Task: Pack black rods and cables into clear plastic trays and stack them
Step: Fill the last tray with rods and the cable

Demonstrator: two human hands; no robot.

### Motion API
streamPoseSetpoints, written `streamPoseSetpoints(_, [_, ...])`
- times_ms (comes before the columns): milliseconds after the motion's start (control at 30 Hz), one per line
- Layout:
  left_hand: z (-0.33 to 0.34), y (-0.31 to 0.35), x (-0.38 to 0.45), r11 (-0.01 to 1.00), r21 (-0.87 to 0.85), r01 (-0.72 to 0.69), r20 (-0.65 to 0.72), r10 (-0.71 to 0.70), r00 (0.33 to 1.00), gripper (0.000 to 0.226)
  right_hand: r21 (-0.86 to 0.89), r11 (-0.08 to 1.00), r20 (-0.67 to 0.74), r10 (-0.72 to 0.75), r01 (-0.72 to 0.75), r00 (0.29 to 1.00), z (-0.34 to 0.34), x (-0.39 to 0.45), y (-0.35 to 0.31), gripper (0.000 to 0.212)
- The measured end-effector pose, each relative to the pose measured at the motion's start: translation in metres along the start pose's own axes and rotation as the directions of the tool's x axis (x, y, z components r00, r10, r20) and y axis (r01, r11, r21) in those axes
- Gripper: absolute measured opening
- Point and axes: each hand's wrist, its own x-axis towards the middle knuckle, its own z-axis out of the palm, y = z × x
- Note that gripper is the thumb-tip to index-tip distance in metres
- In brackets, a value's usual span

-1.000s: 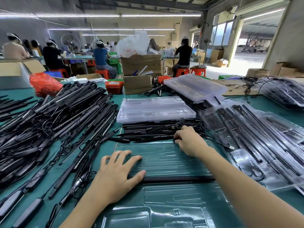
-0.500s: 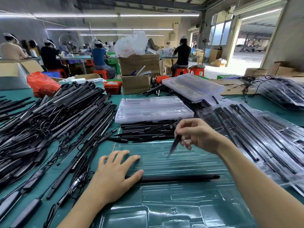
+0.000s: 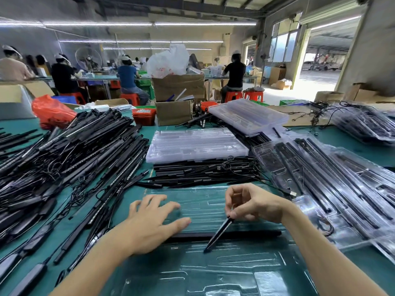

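Observation:
A clear plastic tray (image 3: 213, 263) lies flat on the green table in front of me, with one long black rod (image 3: 252, 233) lying across its middle. My left hand (image 3: 149, 223) rests flat on the tray's left part, fingers spread. My right hand (image 3: 254, 205) pinches the top end of a short pointed black rod (image 3: 218, 235), which slants down to the left with its tip over the tray. Behind the tray lies a row of black rods with cables (image 3: 205, 173).
A big heap of black rods and cables (image 3: 64, 159) fills the left of the table. Stacks of empty clear trays (image 3: 196, 144) sit at the centre back, and filled trays (image 3: 333, 182) lie to the right. Cardboard boxes and seated workers are beyond the table.
My right hand picked a short black rod from the row behind the tray and brought it back toward me over the tray. My left hand stayed flat on the tray.

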Motion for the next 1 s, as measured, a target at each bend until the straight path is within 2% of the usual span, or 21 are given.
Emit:
streamPoseSetpoints(67, [-0.008,0.016,0.002,0.995,0.005,-0.101,-0.009,0.101,0.995,0.06,0.017,1.0,-0.012,-0.007,0.008,1.0,-0.002,0.0,0.001,0.025])
streamPoseSetpoints(200, [0.0,0.062,-0.002,0.956,-0.152,-0.25,-0.044,0.246,0.968,0.044,0.047,0.998,-0.035,-0.043,0.044,0.998,-0.001,-0.001,0.003,0.022])
streamPoseSetpoints(300, [0.017,0.083,-0.001,0.951,-0.114,-0.287,-0.16,0.267,0.95,0.028,0.046,0.998,-0.044,-0.03,0.032,0.999,0.001,-0.002,0.004,0.02])
streamPoseSetpoints(400, [0.024,0.088,0.0,0.934,-0.222,-0.279,-0.194,0.238,0.952,0.017,0.132,0.991,-0.066,-0.023,0.031,0.998,0.001,-0.005,0.004,0.013])
streamPoseSetpoints(433, [0.024,0.087,-0.001,0.93,-0.228,-0.29,-0.203,0.246,0.948,0.015,0.2,0.979,-0.084,-0.026,0.043,0.996,0.0,-0.005,0.005,0.025])
streamPoseSetpoints(500, [0.024,0.086,-0.005,0.913,-0.219,-0.344,-0.212,0.3,0.93,0.014,0.378,0.922,-0.13,-0.035,0.082,0.991,-0.004,-0.005,0.007,0.054])
streamPoseSetpoints(567, [0.024,0.088,-0.01,0.877,-0.196,-0.44,-0.202,0.403,0.893,0.016,0.452,0.883,-0.177,-0.046,0.123,0.983,-0.006,-0.004,0.01,0.064])
streamPoseSetpoints(633, [0.025,0.092,-0.013,0.842,-0.153,-0.517,-0.185,0.489,0.852,0.017,0.427,0.899,-0.181,-0.023,0.1,0.983,-0.005,-0.002,0.012,0.065])
streamPoseSetpoints(733, [0.029,0.097,-0.012,0.824,-0.08,-0.561,-0.173,0.543,0.822,0.022,0.408,0.91,-0.217,0.017,0.074,0.976,-0.002,0.002,0.013,0.065])
streamPoseSetpoints(833, [0.032,0.095,-0.011,0.825,-0.07,-0.561,-0.193,0.54,0.819,0.032,0.431,0.882,-0.272,-0.075,0.192,0.959,-0.005,-0.003,0.01,0.048])
streamPoseSetpoints(867, [0.032,0.094,-0.011,0.83,-0.049,-0.555,-0.194,0.537,0.821,0.036,0.428,0.864,-0.325,-0.128,0.267,0.937,-0.007,-0.005,0.008,0.05])
streamPoseSetpoints(900, [0.031,0.092,-0.012,0.836,-0.022,-0.548,-0.188,0.535,0.824,0.039,0.379,0.861,-0.403,-0.176,0.339,0.898,-0.009,-0.006,0.007,0.051])
streamPoseSetpoints(933, [0.029,0.089,-0.012,0.842,-0.001,-0.539,-0.185,0.529,0.828,0.041,0.241,0.893,-0.507,-0.219,0.38,0.834,-0.011,-0.007,0.006,0.044])
streamPoseSetpoints(967, [0.026,0.086,-0.013,0.852,0.005,-0.523,-0.187,0.515,0.837,0.042,0.003,0.937,-0.615,-0.274,0.349,0.739,-0.012,-0.006,0.006,0.031])
streamPoseSetpoints(1000, [0.022,0.081,-0.013,0.868,0.003,-0.497,-0.198,0.488,0.85,0.041,-0.259,0.942,-0.677,-0.336,0.215,0.655,-0.012,-0.004,0.006,0.017])
